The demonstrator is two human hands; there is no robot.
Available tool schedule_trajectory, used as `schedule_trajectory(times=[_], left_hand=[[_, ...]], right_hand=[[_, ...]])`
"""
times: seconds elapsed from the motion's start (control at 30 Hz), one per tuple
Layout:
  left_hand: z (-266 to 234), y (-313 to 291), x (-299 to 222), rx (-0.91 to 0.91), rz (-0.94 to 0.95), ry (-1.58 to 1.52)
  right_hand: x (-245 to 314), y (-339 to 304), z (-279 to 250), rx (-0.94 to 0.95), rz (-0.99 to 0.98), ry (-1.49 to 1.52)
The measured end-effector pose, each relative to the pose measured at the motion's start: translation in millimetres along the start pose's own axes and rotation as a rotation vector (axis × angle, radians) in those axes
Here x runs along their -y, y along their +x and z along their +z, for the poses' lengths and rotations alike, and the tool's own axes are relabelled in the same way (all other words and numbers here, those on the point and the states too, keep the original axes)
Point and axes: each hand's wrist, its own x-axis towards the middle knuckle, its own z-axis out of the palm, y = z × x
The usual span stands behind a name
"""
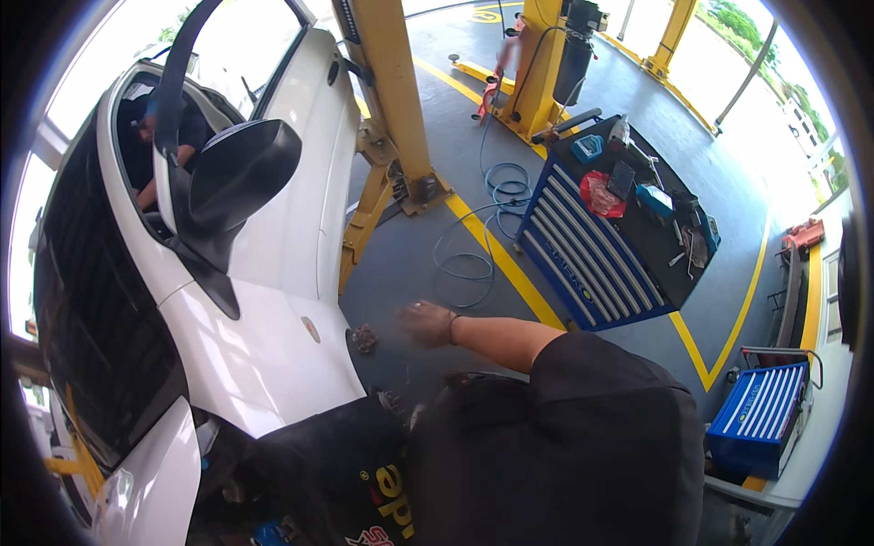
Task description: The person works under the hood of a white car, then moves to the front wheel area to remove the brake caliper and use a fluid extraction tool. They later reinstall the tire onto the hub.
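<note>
My right hand [426,325] reaches leftward beside the front fender of a white car [246,355]. A dark band circles its wrist, and a dark short sleeve covers the upper arm. Blur smears the fingers, so I cannot tell whether they hold anything. Close to its left, a rough brown part [364,338] shows at the fender's edge. A black fender cover [337,455] with bright lettering drapes over the car's front, next to the partly visible engine bay [238,482]. My left hand is out of view.
A blue tool cabinet [592,246] carries tools and a red bag on top. Blue hose [473,273] lies coiled on the floor near a yellow lift post [391,91]. Another blue tool cart [760,409] stands at right. Inside the car, a person [187,150] shows through the window.
</note>
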Motion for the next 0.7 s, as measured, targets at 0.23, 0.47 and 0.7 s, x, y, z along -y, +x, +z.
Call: schedule_trajectory(times=[0.23, 0.47, 0.7], left_hand=[[83.0, 32.9, -60.2, 0.244, 0.143, -0.120], [119.1, 37.8, -92.7, 0.383, 0.194, -0.176], [133.2, 42.3, -105.2, 0.461, 0.227, -0.215]], right_hand=[[-83.4, -256.4, -28.4, 1.041, 1.208, -0.096], [41.0, -322.7, 59.1, 1.238, 1.046, 0.122], [18.5, -262.3, 73.6, 1.083, 1.039, 0.273]])
